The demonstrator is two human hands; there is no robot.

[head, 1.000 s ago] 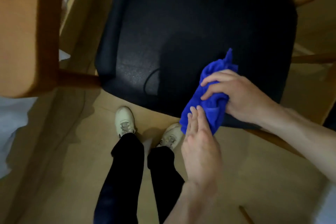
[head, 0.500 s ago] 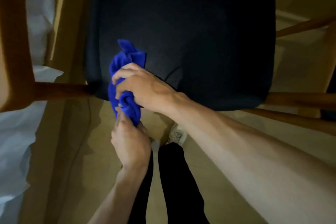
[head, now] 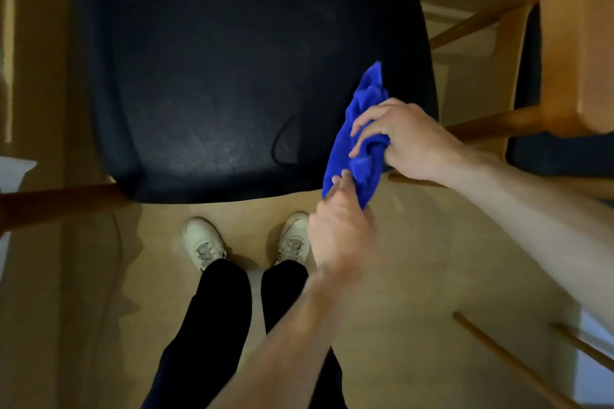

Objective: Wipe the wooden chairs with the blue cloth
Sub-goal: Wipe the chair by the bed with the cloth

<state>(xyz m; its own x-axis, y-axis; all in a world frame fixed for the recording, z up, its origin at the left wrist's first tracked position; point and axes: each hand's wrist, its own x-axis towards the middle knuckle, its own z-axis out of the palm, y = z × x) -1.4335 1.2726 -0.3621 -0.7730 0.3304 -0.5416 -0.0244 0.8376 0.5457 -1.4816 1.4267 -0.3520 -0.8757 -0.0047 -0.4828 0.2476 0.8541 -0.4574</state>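
Observation:
A bunched blue cloth [head: 357, 139] lies over the front right corner of the chair's black padded seat [head: 232, 76]. My right hand [head: 405, 139] grips the cloth from the right, fingers curled over its middle. My left hand [head: 339, 232] is just below, its fingertips pinching the cloth's lower end at the seat's front edge. The chair's wooden frame shows as a rail [head: 56, 202] at the left and another rail [head: 491, 123] at the right.
A second wooden chair [head: 564, 43] stands close on the right. My legs and white shoes [head: 202, 242] are on the tan floor right in front of the seat. Thin wooden rods [head: 511, 362] lie at the lower right. Something white [head: 13, 169] sits at the left edge.
Both hands and the cloth went from the seat's front right to its front left corner, and are now back at the front right. The left hand now pinches the cloth's lower end.

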